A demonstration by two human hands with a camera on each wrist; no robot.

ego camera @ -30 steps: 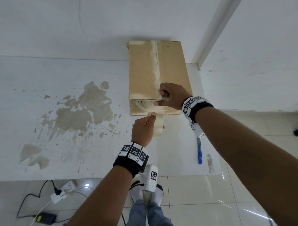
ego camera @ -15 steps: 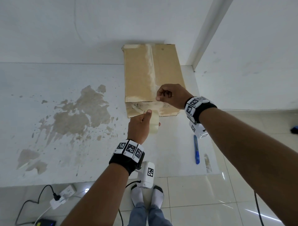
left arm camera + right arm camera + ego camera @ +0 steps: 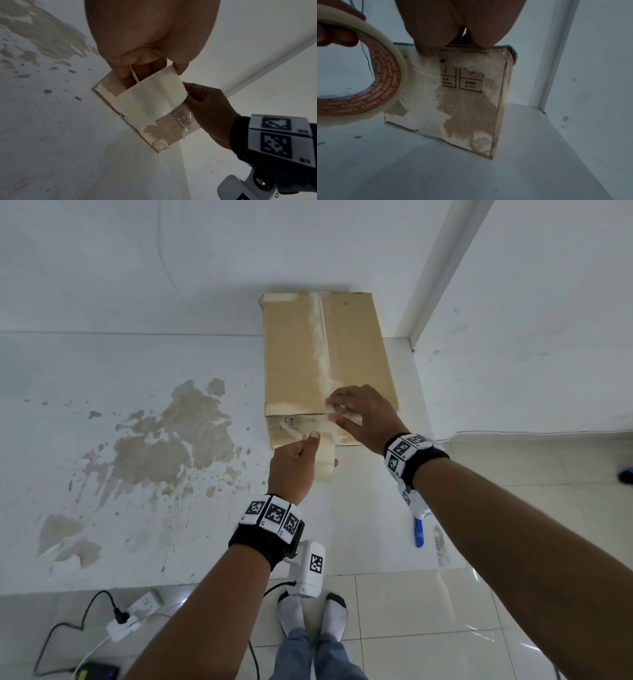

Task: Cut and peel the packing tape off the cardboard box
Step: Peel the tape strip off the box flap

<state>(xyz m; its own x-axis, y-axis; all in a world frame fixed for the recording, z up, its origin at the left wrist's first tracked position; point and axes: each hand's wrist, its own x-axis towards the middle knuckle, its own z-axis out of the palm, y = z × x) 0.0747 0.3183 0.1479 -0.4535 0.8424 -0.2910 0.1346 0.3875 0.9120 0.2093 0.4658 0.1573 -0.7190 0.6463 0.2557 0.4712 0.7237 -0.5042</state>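
The cardboard box lies flat on a white surface, with pale torn tape residue along its centre seam and near edge. My right hand rests on the box's near top edge at the seam. Its fingers lie spread over the top and its thumb lies over the front face. My left hand grips a roll of pale packing tape just in front of the box's front face. In the left wrist view the roll hangs from my curled fingers, close to the box.
A blue utility knife lies on the white surface under my right forearm. A white wall corner rises right of the box. A brown stained patch spreads to the left. A power strip with cables lies on the tiled floor.
My right hand has gone from a raised fist at the box's front edge to lying flat on the box top. The left hand with the roll has moved closer to the box.
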